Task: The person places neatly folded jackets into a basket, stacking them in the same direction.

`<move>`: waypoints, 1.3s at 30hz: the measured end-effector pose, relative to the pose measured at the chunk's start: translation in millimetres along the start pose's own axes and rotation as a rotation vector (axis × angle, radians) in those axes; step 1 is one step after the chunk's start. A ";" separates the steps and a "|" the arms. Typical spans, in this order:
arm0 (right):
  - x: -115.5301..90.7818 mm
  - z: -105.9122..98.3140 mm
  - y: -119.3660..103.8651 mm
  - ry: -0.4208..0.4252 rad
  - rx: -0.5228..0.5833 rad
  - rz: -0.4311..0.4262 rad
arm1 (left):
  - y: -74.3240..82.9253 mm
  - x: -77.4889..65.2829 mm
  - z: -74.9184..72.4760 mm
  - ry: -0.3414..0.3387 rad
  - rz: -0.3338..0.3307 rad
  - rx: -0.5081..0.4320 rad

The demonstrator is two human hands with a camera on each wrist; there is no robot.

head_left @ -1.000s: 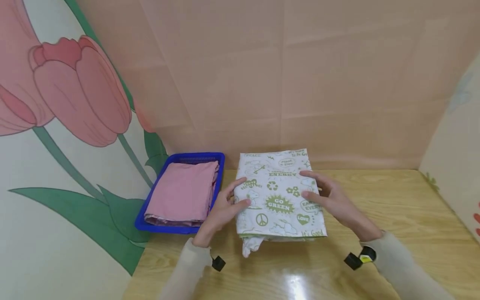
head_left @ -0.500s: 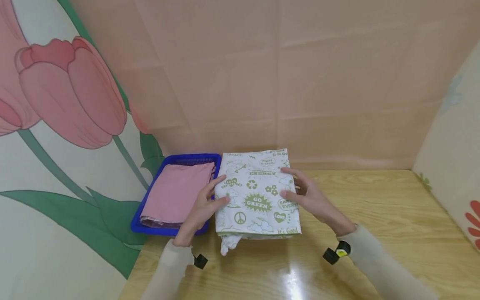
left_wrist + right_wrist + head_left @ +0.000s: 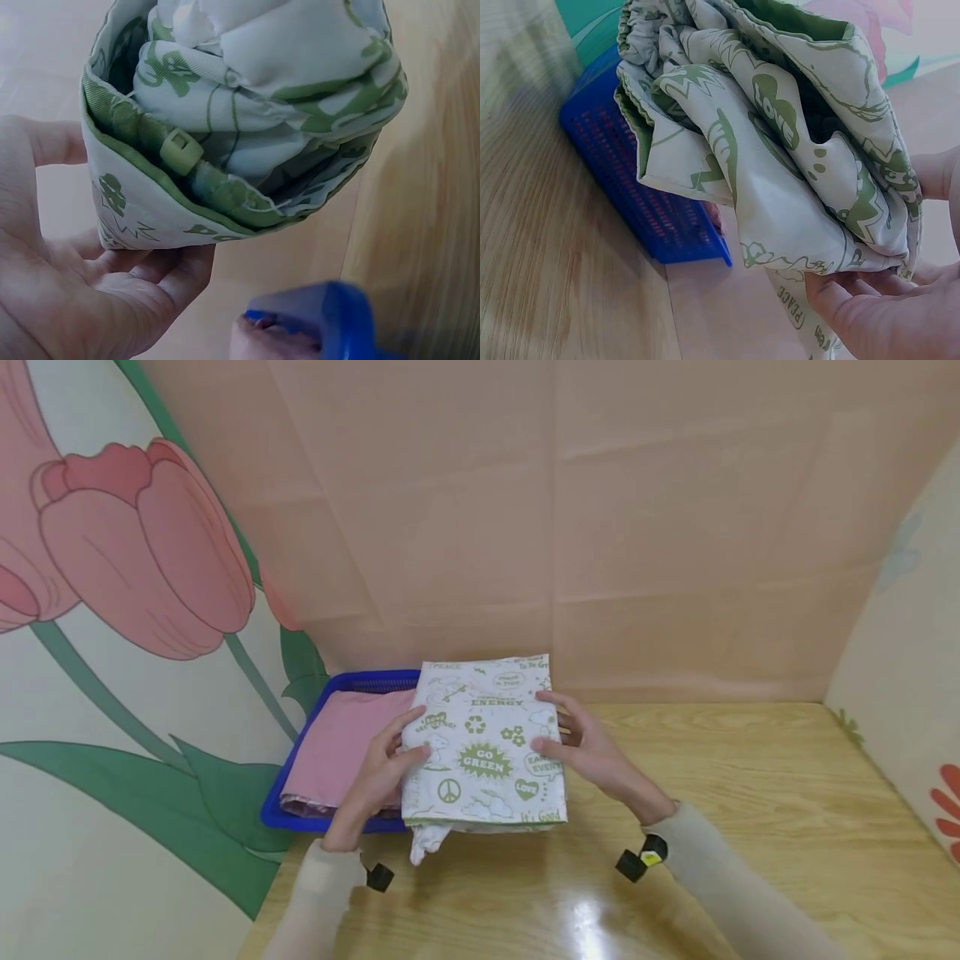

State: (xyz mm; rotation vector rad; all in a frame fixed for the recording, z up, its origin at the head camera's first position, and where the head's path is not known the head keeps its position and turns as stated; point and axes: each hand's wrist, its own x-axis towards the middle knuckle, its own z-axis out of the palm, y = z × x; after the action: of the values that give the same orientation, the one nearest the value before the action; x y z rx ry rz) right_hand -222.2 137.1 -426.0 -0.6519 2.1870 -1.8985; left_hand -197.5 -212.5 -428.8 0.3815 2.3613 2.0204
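A folded white cloth (image 3: 484,789) with green cartoon print and lettering hangs above the table, held between both hands. My left hand (image 3: 381,766) grips its left side, thumb on top and other fingers tucked underneath. On the opposite side my right hand (image 3: 592,755) holds it the same way. In the left wrist view the cloth's near end (image 3: 247,112) shows bunched inner layers, a green edge and a small green plastic piece (image 3: 181,151). Beside and partly behind the cloth stands a blue plastic basket (image 3: 276,814) with a folded pink cloth (image 3: 345,747) in it.
The wooden table (image 3: 720,793) spreads to the right and front. A peach-coloured cloth backdrop (image 3: 450,527) hangs behind it. A tulip-printed panel (image 3: 120,693) stands close on the left, and a pale panel (image 3: 915,660) on the right.
Both hands have carried the folded white cloth leftward. It now overlaps the right part of the blue basket in the head view. The grip of both hands looks the same.
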 end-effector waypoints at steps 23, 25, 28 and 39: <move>30.3 31.7 -12.6 -0.104 0.111 -0.016 | 7.8 -3.2 -54.1 -0.020 -0.023 0.020; 32.0 34.8 -13.1 -0.113 0.105 -0.014 | 6.8 -4.0 -57.6 -0.018 -0.023 0.018; 36.0 41.0 -12.6 -0.119 0.094 -0.020 | 6.4 -6.1 -63.4 -0.006 -0.037 0.014; 56.7 78.0 -10.4 -0.114 0.184 -0.003 | 2.9 -11.1 -89.6 0.098 -0.081 0.069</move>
State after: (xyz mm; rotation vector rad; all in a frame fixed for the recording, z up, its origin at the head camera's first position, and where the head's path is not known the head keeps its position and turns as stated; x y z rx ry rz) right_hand -238.7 41.7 -420.8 -0.7108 1.9162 -1.9821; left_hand -201.0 -301.3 -412.6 0.1894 2.4643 1.9706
